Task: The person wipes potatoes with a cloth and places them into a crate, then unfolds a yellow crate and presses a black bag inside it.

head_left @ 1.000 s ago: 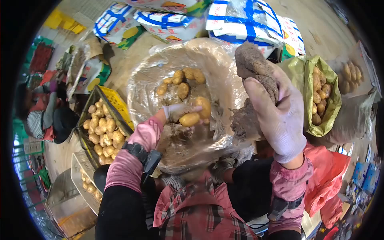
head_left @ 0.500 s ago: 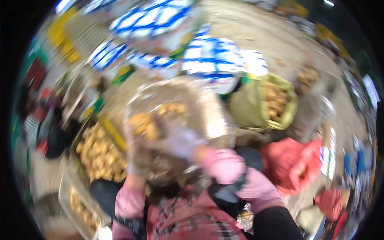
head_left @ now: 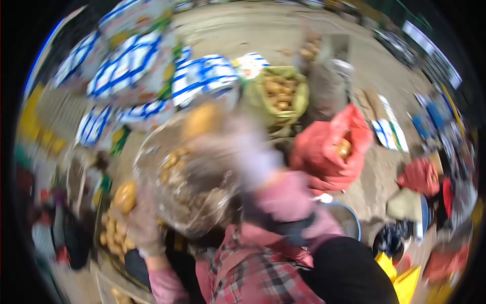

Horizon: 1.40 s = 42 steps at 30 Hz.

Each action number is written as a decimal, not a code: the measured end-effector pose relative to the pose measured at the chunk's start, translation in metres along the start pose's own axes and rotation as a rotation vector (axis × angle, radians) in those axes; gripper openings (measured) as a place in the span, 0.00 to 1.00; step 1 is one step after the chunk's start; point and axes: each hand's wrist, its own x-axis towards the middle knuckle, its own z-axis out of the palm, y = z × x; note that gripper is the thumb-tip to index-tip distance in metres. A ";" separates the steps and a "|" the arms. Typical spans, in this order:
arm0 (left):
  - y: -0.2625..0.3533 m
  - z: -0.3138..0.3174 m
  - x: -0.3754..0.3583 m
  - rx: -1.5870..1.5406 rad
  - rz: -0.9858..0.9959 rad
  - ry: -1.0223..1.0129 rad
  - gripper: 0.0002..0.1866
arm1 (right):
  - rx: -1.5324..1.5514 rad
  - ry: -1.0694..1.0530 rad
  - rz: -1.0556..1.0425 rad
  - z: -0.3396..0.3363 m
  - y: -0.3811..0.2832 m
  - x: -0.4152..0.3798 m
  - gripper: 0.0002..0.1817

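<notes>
My left hand (head_left: pixel 140 223), in a pale glove, is wrapped round a potato (head_left: pixel 124 197) above a crate of potatoes (head_left: pixel 115 234). Blurred by motion, my right hand (head_left: pixel 215 147) holds another large potato (head_left: pixel 202 119) over the far side of a round container lined with clear plastic (head_left: pixel 148 152). Several smaller potatoes (head_left: pixel 174 163) lie inside that container. My right forearm crosses over its right edge.
A red sack (head_left: pixel 324 152) and a green sack of potatoes (head_left: pixel 255 99) stand to the right and ahead. Blue-and-white sacks (head_left: pixel 126 66) are piled at the back left. A blue-rimmed bucket (head_left: pixel 358 223) is near my right knee. A person (head_left: pixel 76 233) is at the far left.
My hands have moved apart, the left toward the crate and the right up over the container, each now with a potato. The view has turned rightward.
</notes>
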 end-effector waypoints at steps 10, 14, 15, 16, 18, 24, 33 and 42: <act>-0.042 -0.004 -0.011 -0.153 0.018 -0.048 0.37 | -1.273 0.196 0.287 -0.149 -0.141 -0.206 0.19; -0.050 0.004 -0.019 -0.157 -0.050 -0.044 0.39 | -1.552 0.483 0.916 -0.233 -0.018 -0.314 0.12; -0.051 0.005 -0.021 -0.163 -0.061 -0.039 0.40 | -1.809 0.486 1.076 -0.235 -0.002 -0.326 0.13; -0.050 0.008 -0.023 -0.179 -0.064 -0.044 0.41 | -1.885 0.322 1.051 -0.275 0.004 -0.356 0.15; -0.048 0.012 -0.028 -0.207 -0.068 -0.047 0.43 | -1.983 0.302 0.839 -0.311 -0.012 -0.336 0.15; -0.054 0.030 -0.035 -0.207 0.086 -0.009 0.35 | -1.242 0.243 0.122 -0.098 -0.122 -0.170 0.20; -0.066 0.028 -0.053 0.274 0.415 -0.098 0.27 | -1.191 -0.659 -0.499 0.120 0.040 -0.064 0.29; -0.049 0.010 -0.045 0.503 0.407 0.058 0.27 | -0.882 -0.325 -0.107 0.145 0.123 -0.020 0.19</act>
